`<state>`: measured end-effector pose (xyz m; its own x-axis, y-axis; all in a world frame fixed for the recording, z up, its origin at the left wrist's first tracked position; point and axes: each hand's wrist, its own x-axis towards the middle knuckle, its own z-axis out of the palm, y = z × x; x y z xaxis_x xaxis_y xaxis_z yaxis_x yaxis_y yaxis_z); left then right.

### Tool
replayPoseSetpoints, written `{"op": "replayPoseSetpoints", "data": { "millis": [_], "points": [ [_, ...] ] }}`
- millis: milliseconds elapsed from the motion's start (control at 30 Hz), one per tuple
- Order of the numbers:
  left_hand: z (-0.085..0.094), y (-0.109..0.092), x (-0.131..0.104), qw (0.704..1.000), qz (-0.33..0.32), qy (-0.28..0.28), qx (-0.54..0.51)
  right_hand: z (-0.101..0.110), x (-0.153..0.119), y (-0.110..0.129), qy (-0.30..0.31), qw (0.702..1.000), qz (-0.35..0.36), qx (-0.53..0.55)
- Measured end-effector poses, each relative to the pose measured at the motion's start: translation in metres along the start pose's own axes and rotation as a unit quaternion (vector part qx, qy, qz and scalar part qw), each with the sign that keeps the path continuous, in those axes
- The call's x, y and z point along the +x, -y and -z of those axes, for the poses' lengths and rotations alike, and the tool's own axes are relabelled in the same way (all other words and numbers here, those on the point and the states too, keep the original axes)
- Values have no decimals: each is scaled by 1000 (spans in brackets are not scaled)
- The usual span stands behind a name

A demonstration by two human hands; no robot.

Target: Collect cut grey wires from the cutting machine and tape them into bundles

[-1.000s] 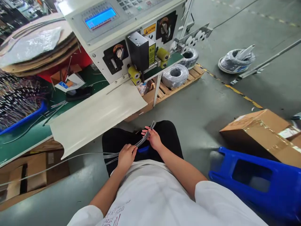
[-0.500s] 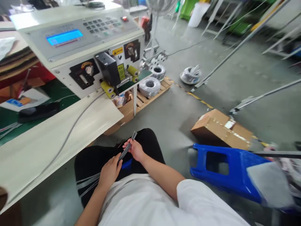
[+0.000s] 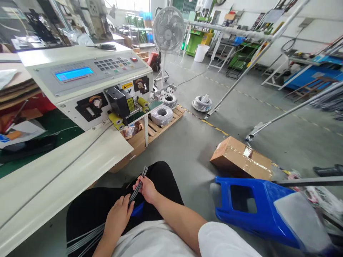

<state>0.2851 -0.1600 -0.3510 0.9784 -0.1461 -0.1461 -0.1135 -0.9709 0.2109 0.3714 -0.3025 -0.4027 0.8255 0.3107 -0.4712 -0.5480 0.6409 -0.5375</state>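
A bundle of thin grey cables point(image 3: 136, 191) lies across my lap, its upper ends pointing up and away from me. My right hand point(image 3: 147, 188) is closed round the bundle near those ends. Lower down, my left hand point(image 3: 118, 214) holds the same bundle, and the loose lengths trail out beneath it over my left thigh. On the bench at the left stands a wire machine point(image 3: 88, 78) with a lit blue display. One grey cable point(image 3: 66, 166) runs from its yellow rollers point(image 3: 116, 120) down the cream sheet point(image 3: 107, 153).
A blue plastic stool point(image 3: 264, 210) lies at my right, beside a cardboard box point(image 3: 241, 159). Coils of cable point(image 3: 162, 115) sit on a wooden pallet point(image 3: 174, 119) beyond the machine. A fan point(image 3: 168, 30) and slanting metal poles point(image 3: 241, 76) stand farther off.
The view has tilted up, showing more of the workshop. Both hands still hold the cable bundle, and they appear slightly lower and farther left in the picture.
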Motion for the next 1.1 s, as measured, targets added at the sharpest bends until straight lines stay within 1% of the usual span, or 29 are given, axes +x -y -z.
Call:
{"op": "replayPoseSetpoints", "data": {
  "millis": [67,100,167,233,300,333,400,467,567,667,767,900,1000,1100],
  "points": [
    [12,0,-1,995,-35,-96,9,-1,-2,1,6,1000,0,-7],
    [23,0,-2,989,-55,-136,9,-1,-3,2,12,1000,0,-8],
    [54,-1,-2,974,-89,-208,8,-2,-6,3,20,1000,0,-10],
    [91,1,-1,955,-103,-279,18,-3,-6,4,24,1000,-1,-19],
    [127,7,4,934,-77,-347,41,-3,-6,4,23,999,-8,-37],
    [144,11,7,926,-53,-370,54,-3,-6,3,21,999,-13,-48],
    [169,19,15,919,-5,-386,77,-4,-7,2,15,997,-18,-69],
    [186,27,24,918,34,-386,88,-4,-9,2,16,996,-14,-82],
    [198,37,35,912,83,-391,91,-4,-11,3,32,996,-10,-80],
    [199,45,42,911,119,-385,89,-5,-12,6,33,996,-16,-77],
    [196,53,44,914,126,-374,92,-6,-11,7,34,996,-20,-79],
    [192,61,46,912,133,-375,97,-6,-10,6,28,996,-21,-85],
    [192,63,47,921,140,-351,91,-5,-8,6,32,995,-23,-87],
    [192,61,41,931,145,-325,81,-3,-7,6,34,995,-21,-88]
  ]
}}
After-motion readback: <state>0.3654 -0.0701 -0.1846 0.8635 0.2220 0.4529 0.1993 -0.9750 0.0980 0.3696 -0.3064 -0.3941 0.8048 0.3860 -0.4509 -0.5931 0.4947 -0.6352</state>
